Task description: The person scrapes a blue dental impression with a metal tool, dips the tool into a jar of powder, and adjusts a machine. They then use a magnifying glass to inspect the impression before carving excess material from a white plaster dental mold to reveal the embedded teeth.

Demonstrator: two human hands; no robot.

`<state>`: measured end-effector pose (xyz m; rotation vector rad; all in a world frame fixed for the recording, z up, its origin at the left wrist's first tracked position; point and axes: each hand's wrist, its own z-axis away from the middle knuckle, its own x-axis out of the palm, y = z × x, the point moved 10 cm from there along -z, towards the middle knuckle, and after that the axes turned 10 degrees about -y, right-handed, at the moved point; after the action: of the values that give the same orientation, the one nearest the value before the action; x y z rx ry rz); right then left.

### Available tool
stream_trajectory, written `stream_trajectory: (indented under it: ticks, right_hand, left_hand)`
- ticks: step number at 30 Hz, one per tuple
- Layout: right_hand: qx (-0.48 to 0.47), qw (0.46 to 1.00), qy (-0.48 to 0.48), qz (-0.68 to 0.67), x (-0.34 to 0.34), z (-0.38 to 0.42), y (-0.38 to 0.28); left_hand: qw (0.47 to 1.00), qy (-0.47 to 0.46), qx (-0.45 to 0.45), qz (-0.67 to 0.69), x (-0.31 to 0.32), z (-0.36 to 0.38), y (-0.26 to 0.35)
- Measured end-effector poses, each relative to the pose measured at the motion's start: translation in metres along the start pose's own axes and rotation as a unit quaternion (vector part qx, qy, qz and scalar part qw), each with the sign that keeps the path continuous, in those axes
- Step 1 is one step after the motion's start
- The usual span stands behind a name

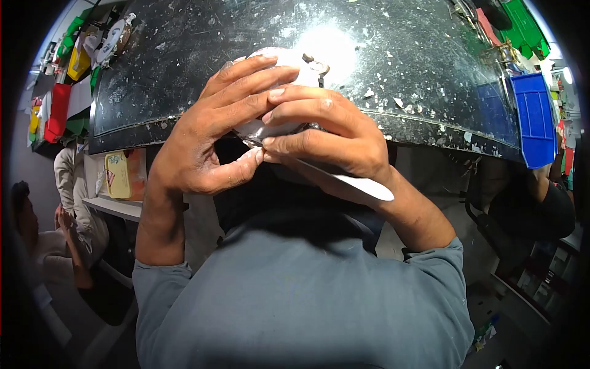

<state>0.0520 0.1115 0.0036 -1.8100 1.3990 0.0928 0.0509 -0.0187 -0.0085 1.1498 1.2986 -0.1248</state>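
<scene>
Between my hands, close over the front edge of the dark table [230, 24], is a white rounded piece [278, 59] with small brownish, metallic-looking bits on its right side. My left hand [212, 132] curls around its left side, fingers laid over the top and thumb bent in at the lower edge. From the right, my right hand [344, 132] bends its fingers over the same piece, thumb and fingertips pinched by the left thumb. A slim tool with a flat white rounded end [365, 186] runs from that pinch out below the right wrist. My palms hide most of the white piece.
White chips and dust litter the tabletop. A blue bin [533, 120] stands at its right edge, a green bin [523, 27] behind. At the left are a red bin [58, 112] and a yellow container [118, 176] on a shelf. People sit at both sides.
</scene>
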Motion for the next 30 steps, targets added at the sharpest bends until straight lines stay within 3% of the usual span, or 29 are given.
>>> stream_trajectory:
  ticks: [1, 3, 5, 7, 10, 13, 15, 16, 17, 19, 21, 23, 26, 30]
  right_hand:
    - [-0.001, 1.0, 0.003, 0.003, -0.003, 0.001, -0.003]
    - [0.069, 0.987, 0.031, -0.141, -0.016, 0.004, 0.011]
    - [0.062, 0.993, 0.043, -0.087, -0.041, 0.01, 0.006]
    - [0.092, 0.983, 0.139, -0.078, -0.071, 0.029, 0.013]
    - [0.062, 0.978, 0.199, 0.006, -0.117, 0.048, 0.011]
    - [0.069, 0.956, 0.176, 0.223, -0.154, 0.054, 0.008]
    - [0.292, 0.916, 0.212, 0.177, -0.175, 0.085, 0.04]
    - [0.241, 0.896, 0.19, 0.32, -0.18, 0.078, 0.032]
    - [0.239, 0.895, 0.193, 0.325, -0.182, 0.081, 0.036]
    - [0.353, 0.846, 0.084, 0.391, -0.172, 0.092, 0.063]
    - [0.359, 0.824, 0.039, 0.436, -0.157, 0.093, 0.063]
    - [0.336, 0.838, 0.042, 0.427, -0.152, 0.094, 0.057]
    - [0.257, 0.861, 0.075, 0.433, -0.136, 0.098, 0.033]
    - [0.205, 0.888, 0.215, 0.352, -0.118, 0.137, -0.014]
  left_hand:
    - [1.0, 0.001, -0.007, 0.009, 0.0, -0.001, 0.001]
    - [1.0, 0.005, -0.014, 0.0, 0.0, -0.001, 0.003]
    - [1.0, 0.014, -0.024, -0.008, 0.001, -0.001, 0.002]
    - [0.999, 0.04, -0.031, -0.002, 0.0, -0.001, 0.002]
    - [0.996, 0.075, -0.023, -0.044, 0.001, 0.001, 0.0]
    - [0.99, 0.101, -0.053, -0.083, 0.002, 0.0, 0.004]
    - [0.966, 0.165, -0.157, -0.123, 0.002, 0.004, -0.002]
    - [0.957, 0.183, -0.198, -0.111, 0.004, 0.004, 0.003]
    - [0.957, 0.184, -0.192, -0.112, 0.008, 0.002, 0.009]
    - [0.928, 0.228, -0.252, -0.153, 0.008, 0.01, 0.009]
    - [0.909, 0.246, -0.29, -0.172, 0.007, 0.015, 0.012]
    - [0.911, 0.237, -0.31, -0.133, 0.01, 0.018, 0.005]
    - [0.906, 0.264, -0.272, -0.187, 0.011, 0.018, 0.007]
    - [0.9, 0.336, -0.193, -0.201, 0.013, 0.018, 0.022]
